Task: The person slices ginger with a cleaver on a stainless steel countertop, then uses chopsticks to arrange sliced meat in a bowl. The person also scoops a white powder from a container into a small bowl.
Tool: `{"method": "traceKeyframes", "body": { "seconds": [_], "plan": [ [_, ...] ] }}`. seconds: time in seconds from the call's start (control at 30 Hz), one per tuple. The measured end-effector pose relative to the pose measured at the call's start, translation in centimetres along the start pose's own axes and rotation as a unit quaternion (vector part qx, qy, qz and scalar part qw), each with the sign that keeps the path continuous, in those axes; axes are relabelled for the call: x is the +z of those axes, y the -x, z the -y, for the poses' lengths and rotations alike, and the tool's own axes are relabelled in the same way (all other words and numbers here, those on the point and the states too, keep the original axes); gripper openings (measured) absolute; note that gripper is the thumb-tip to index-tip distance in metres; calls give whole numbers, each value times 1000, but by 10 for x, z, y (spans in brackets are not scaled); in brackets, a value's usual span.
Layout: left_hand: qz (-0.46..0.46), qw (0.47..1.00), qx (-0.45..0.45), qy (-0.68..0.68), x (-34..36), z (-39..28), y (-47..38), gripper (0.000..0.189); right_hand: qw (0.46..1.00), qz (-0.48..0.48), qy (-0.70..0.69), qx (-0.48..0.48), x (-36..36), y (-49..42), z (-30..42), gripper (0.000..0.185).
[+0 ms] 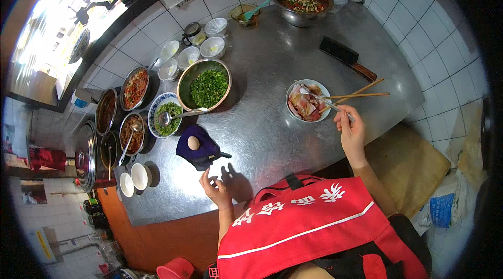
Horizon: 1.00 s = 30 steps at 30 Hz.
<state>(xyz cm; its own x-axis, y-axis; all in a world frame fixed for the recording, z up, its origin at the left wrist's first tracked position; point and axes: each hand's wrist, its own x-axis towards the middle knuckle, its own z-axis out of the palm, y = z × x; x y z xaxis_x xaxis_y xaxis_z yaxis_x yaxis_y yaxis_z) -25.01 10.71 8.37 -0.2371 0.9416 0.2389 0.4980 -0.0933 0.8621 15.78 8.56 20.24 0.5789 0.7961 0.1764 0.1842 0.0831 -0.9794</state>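
Observation:
My right hand (351, 124) grips the handle of a metal spoon (332, 107), whose bowl end rests in a white bowl (291, 113) of sliced raw meat (303, 103). A pair of wooden chopsticks (363, 95) also sticks out of that bowl, crossing toward the right. Over the front of the steel table, my left hand (215, 189) holds nothing and its fingers are slightly apart. Just beyond its fingertips lies a dark purple cloth item (204, 146), perhaps a cap, with one egg (193, 143) sitting on it.
A cleaver (346, 57) lies beyond the meat bowl. Chopped greens fill a large metal bowl (181, 89) and a patterned bowl (151, 112) holding a ladle (165, 119). Several condiment bowls line the left edge near a lidded pot (85, 157). A large metal basin (300, 20) stands at the back.

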Motion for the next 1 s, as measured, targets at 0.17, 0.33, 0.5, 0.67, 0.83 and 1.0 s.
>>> {"method": "traceKeyframes", "body": {
  "seconds": [0.17,0.33,0.5,0.67,0.83,1.0],
  "plan": [
    [1,1000,-8,-13,-5,3,1,50,988,15,140,-66,7,-6,8,17],
    [-9,1000,-1,0,-8,7,-3,44,961,36,245,-126,21,-16,11,17],
    [-13,1000,-6,-15,-18,17,-10,47,942,65,277,-180,29,-18,10,21],
    [-30,999,-14,-1,-32,26,-13,40,901,69,333,-269,39,-11,17,20],
    [-44,993,-100,37,-61,28,-4,35,990,137,41,3,111,15,44,20],
    [-103,992,-72,-11,-107,29,12,35,897,404,-150,94,276,59,71,20]
  ]
}}
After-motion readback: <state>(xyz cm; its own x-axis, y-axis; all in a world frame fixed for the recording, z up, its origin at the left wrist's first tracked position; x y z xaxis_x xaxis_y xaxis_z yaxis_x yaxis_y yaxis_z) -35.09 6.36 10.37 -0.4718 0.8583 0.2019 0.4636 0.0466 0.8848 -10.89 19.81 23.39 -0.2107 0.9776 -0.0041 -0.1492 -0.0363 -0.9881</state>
